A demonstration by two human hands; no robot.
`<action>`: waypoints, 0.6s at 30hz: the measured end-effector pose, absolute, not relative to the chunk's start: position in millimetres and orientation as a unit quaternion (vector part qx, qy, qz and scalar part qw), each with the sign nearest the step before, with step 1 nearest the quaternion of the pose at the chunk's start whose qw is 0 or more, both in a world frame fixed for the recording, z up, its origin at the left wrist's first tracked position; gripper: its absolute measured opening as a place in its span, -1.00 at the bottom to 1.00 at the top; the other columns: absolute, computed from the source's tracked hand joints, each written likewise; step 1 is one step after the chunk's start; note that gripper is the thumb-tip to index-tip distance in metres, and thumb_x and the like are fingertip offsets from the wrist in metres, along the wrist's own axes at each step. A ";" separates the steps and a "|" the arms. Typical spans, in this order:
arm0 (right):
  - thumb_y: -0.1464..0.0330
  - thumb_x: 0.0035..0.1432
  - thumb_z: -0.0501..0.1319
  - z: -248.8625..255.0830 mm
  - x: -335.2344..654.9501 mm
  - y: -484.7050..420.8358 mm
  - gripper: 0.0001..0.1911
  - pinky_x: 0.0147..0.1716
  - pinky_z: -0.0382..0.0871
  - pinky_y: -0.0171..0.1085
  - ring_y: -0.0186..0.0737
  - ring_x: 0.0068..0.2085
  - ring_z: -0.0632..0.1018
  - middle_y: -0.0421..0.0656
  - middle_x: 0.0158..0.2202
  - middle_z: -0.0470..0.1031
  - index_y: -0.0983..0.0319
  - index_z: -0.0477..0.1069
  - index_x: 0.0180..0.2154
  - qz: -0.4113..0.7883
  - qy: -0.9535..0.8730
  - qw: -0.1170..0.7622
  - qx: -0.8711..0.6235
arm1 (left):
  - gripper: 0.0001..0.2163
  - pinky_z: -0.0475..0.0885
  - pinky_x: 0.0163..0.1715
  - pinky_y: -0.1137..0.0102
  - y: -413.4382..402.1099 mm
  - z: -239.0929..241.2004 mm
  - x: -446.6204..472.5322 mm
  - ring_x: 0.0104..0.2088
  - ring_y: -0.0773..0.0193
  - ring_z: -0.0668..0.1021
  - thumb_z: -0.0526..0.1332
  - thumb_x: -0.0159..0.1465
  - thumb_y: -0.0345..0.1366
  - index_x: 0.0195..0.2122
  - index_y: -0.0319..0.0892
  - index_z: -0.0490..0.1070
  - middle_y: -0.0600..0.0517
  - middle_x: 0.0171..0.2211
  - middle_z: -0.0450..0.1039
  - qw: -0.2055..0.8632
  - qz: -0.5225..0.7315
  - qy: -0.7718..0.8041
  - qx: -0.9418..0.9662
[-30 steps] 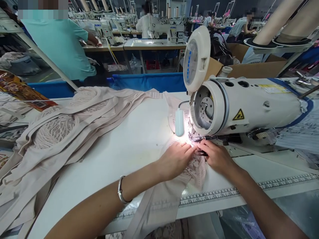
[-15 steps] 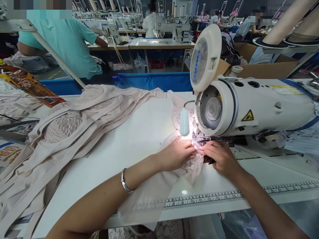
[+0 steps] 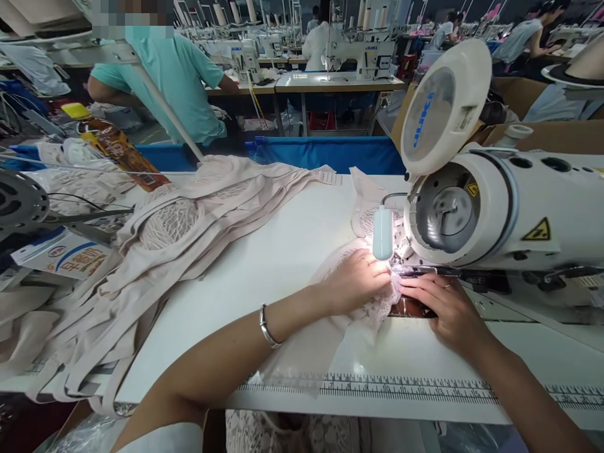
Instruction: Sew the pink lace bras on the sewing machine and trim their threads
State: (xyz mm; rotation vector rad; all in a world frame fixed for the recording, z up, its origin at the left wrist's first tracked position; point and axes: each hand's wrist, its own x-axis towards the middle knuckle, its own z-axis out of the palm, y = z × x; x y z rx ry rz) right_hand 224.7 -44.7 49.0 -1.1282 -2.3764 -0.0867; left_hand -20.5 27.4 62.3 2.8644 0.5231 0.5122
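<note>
Both hands are down on the white table [image 3: 283, 251], right under the head of the sewing machine [image 3: 509, 207]. The left hand [image 3: 356, 283] lies palm-down on the pale pink lace piece [image 3: 372, 308], fingers bent and pressing the fabric flat, fingertips up at the bright spot beneath the small lamp [image 3: 382, 234]. The right hand [image 3: 443, 305] sits just beside it, fingers stretched out flat and together, tips touching the edge of the lace close to the needle area; a ring shows on one finger. Neither hand pinches or lifts anything: both press down. The lace piece lies between and under the two hands, its loose end trailing toward the printed ruler strip [image 3: 425, 390] at the table's near edge. A silver bracelet [image 3: 268, 327] circles the left wrist. Over to the left, well apart from the hands, a pile of pink garments [image 3: 174, 233] spreads across the table. Behind, a person in a teal shirt [image 3: 179, 82] stands at another table.
</note>
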 end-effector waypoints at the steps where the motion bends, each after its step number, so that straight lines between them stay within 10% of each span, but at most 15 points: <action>1: 0.68 0.09 0.01 48.1 225.1 -44.4 -0.42 -0.02 0.44 -0.02 -0.07 -0.02 0.56 -0.16 -0.02 0.61 0.11 0.49 0.02 -0.027 -0.873 0.258 -0.413 | -0.73 0.26 0.03 0.29 26.3 62.7 -20.9 -0.01 0.21 0.50 -0.02 0.46 -0.49 -0.18 -0.22 0.49 -0.04 -0.04 0.54 0.088 0.171 0.138 0.972; 7: 0.69 0.09 0.00 48.5 222.2 -41.8 -0.44 -0.08 0.49 -0.08 -0.09 -0.07 0.56 -0.14 -0.08 0.62 0.14 0.48 0.00 -0.031 -0.874 0.277 -0.399 | -0.85 0.29 -0.24 0.27 13.5 73.1 -19.5 -0.18 0.17 0.50 0.27 0.36 -0.28 -0.08 -0.12 0.55 -0.03 -0.11 0.50 0.070 0.119 0.099 0.985; 12: 0.71 0.02 -0.03 50.2 217.6 -40.6 -0.39 -0.06 0.47 -0.10 -0.13 -0.08 0.56 -0.12 -0.11 0.61 0.19 0.44 0.02 -0.052 -0.874 0.282 -0.392 | -0.43 0.25 -0.44 0.29 6.1 64.1 -3.5 -0.37 0.19 0.43 0.25 0.24 0.21 -0.18 -0.33 0.46 -0.09 -0.29 0.39 -0.013 0.134 0.143 0.981; 18: 0.72 0.05 -0.03 53.6 218.1 -43.6 -0.43 -0.05 0.44 -0.11 -0.15 -0.05 0.55 -0.13 -0.08 0.61 0.19 0.46 -0.01 -0.054 -0.871 0.273 -0.404 | -0.70 0.35 -0.35 0.32 10.2 55.0 -7.4 -0.31 0.24 0.45 -0.05 0.48 -0.43 -0.28 -0.27 0.44 -0.07 -0.27 0.44 0.026 0.164 0.154 0.974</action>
